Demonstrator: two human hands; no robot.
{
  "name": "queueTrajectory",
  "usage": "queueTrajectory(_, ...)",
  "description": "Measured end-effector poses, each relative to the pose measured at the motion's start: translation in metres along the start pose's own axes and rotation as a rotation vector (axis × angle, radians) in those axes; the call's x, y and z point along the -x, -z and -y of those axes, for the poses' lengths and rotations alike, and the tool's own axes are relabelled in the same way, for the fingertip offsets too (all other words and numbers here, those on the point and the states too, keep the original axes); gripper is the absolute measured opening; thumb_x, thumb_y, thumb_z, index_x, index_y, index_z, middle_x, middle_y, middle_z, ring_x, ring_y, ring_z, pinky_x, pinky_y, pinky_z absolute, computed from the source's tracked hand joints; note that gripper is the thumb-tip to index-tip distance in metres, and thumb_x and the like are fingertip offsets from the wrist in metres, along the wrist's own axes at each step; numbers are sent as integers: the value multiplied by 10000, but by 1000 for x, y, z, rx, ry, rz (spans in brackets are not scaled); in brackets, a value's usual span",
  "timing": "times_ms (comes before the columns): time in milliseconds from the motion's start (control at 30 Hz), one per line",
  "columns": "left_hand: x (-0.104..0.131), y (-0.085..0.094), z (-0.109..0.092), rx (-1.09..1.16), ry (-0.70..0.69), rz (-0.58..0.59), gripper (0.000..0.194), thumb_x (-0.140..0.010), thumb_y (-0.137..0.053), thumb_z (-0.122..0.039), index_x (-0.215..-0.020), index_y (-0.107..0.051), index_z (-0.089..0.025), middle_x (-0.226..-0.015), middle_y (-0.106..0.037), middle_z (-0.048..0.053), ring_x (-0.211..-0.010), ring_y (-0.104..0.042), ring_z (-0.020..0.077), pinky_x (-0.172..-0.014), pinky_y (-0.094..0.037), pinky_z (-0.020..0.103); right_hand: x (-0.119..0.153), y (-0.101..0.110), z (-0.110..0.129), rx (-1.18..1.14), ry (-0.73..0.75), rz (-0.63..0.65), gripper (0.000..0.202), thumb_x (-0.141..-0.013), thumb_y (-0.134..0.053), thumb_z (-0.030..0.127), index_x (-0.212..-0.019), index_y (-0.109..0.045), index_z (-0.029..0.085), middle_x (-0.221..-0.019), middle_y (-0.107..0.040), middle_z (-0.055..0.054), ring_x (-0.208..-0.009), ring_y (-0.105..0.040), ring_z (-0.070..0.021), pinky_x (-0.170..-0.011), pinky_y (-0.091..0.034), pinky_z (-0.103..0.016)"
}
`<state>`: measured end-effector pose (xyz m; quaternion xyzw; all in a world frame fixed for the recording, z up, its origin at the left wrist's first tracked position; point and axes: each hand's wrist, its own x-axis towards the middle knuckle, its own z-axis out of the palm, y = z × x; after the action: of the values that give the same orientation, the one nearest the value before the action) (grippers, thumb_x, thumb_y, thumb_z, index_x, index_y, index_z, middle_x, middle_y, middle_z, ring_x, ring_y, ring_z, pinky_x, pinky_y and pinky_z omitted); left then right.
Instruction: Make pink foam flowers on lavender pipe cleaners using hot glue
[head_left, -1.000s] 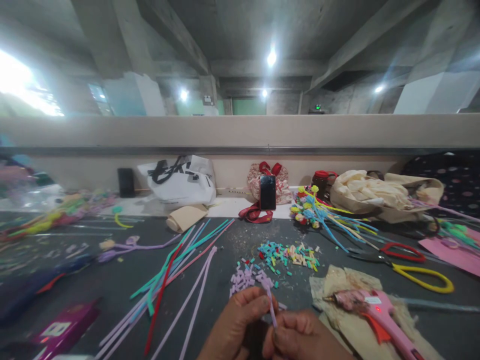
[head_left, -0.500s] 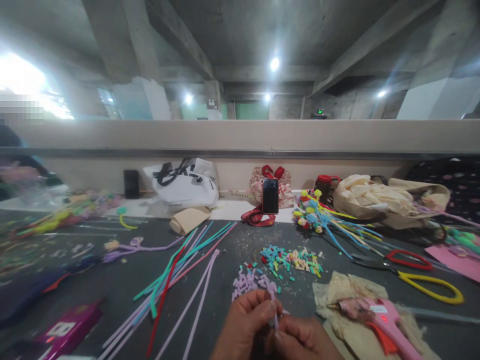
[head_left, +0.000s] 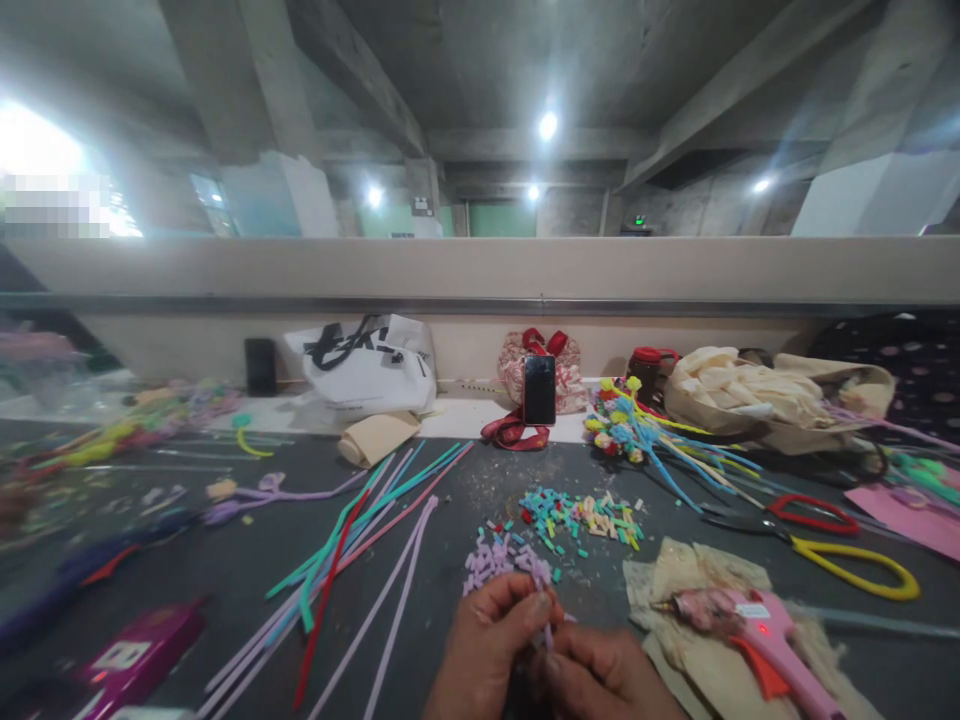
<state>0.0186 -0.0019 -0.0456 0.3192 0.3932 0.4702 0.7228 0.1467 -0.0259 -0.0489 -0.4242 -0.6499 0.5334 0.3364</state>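
Close together at the bottom middle, my left hand (head_left: 491,645) and my right hand (head_left: 600,675) both pinch a lilac pipe cleaner (head_left: 547,636). The left thumb and forefinger grip it higher up; the right fingertips close on it lower down, partly hidden. Just beyond the left fingers lies a heap of short lilac cut pieces (head_left: 491,562). Behind that is a pile of blue, green, yellow and peach pieces (head_left: 574,515). On a stained cloth (head_left: 694,575) right of my hands rests a pink glue gun (head_left: 772,635) with a red light on.
Long pipe cleaners (head_left: 337,560) lie to the left, near a magenta device (head_left: 142,655). Scissors (head_left: 855,565) with red and yellow handles sit at right. Behind stand a flower bundle (head_left: 626,425), a phone (head_left: 539,390) and a white bag (head_left: 367,365). A blurred person is at far left.
My hands keep their pinch on the lilac pipe cleaner, with only slight shifts of the fingers. The whole view has moved a little.
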Motion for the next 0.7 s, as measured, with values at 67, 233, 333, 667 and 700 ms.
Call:
queueTrajectory(67,0,0,1,-23,-1,-5,293,-489,-731,-365,-594,-626,-114,-532,-592,15,-438,-457,75,-438,-301,189,0,0,1,30,-4,-20,474,-753,-399,577,-591,-516,147,-492,-400,38,-440,-358,-73,-410,-244,-179)
queueTrajectory(233,-1,2,1,-53,24,-22,357,-444,-757,-371,-653,-630,-111,-559,-604,23,-471,-487,91,-464,-325,195,2,-2,6,47,3,-83,478,-776,-368,561,-650,-561,143,-477,-443,34,-422,-400,-79,-412,-289,-176)
queueTrajectory(333,-3,5,3,-21,107,68,314,-498,-728,-373,-619,-593,-117,-486,-555,0,-416,-474,99,-430,-325,210,3,-2,9,50,22,-89,465,-786,-363,548,-641,-557,151,-494,-447,33,-446,-405,-81,-432,-306,-177)
queueTrajectory(667,6,1,-14,-37,-1,-25,207,-606,-680,-308,-606,-558,-141,-456,-503,-54,-381,-429,46,-396,-331,152,7,-1,14,-14,-78,-52,400,-800,-401,465,-608,-537,141,-464,-421,51,-402,-346,-54,-396,-260,-153)
queueTrajectory(700,8,3,-22,-12,-33,-72,162,-646,-652,-285,-655,-571,-145,-524,-542,-43,-423,-456,42,-414,-351,140,7,-1,15,-35,-123,-21,379,-794,-420,448,-610,-540,139,-462,-419,53,-397,-331,-49,-387,-249,-148)
